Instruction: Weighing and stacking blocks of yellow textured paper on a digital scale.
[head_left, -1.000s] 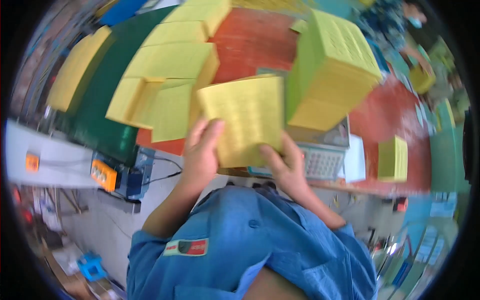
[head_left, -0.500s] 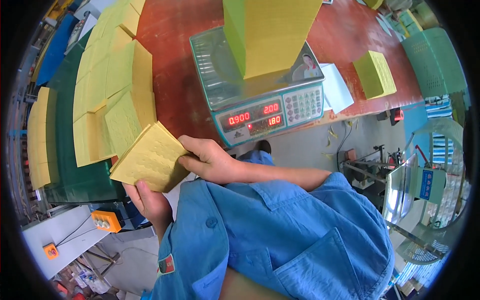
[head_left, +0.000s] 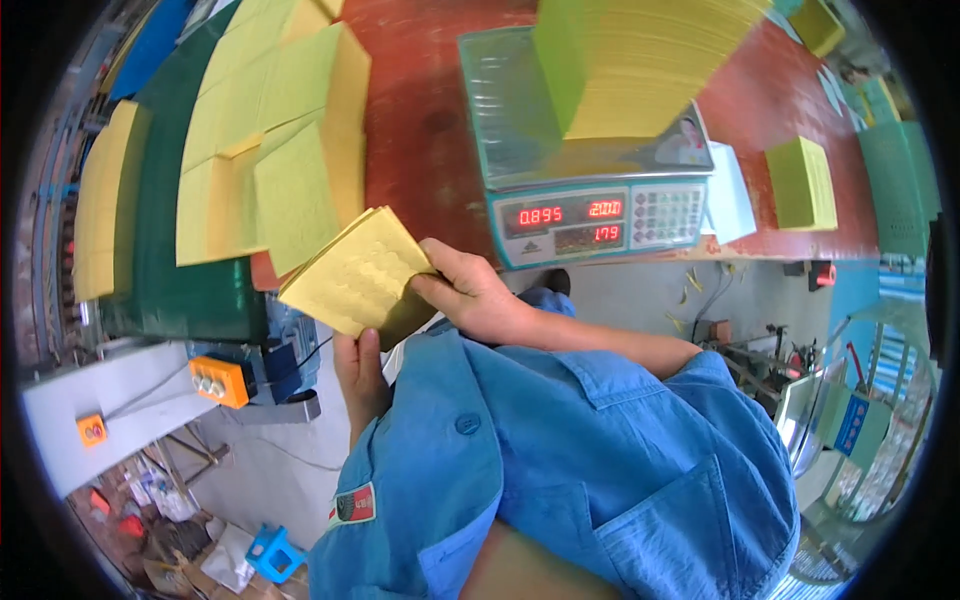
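A thin stack of yellow paper sheets (head_left: 360,275), its top face bumpy, tilts in front of my body. My left hand (head_left: 362,370) grips its lower edge, thumb on top and fingers hidden beneath. At the right edge, my right hand (head_left: 475,290) pinches the sheets between thumb and fingers. Just beyond the far left corner stand blocks of stacked yellow paper (head_left: 300,190). A digital scale (head_left: 600,225) with a lit red display is on the red table ahead, bearing a tall yellow paper stack (head_left: 640,75).
A smaller yellow paper block (head_left: 803,185) and a white sheet (head_left: 730,195) lie on the red table (head_left: 420,110). More yellow paper (head_left: 110,200) lines the green surface (head_left: 175,300) at left. An orange switch box (head_left: 220,382) is below; a blue stool (head_left: 274,553) stands on the floor.
The view has swung left, so the table and scale appear farther right. Both hands keep hold of the yellow sheets. The red readout on the scale has changed slightly.
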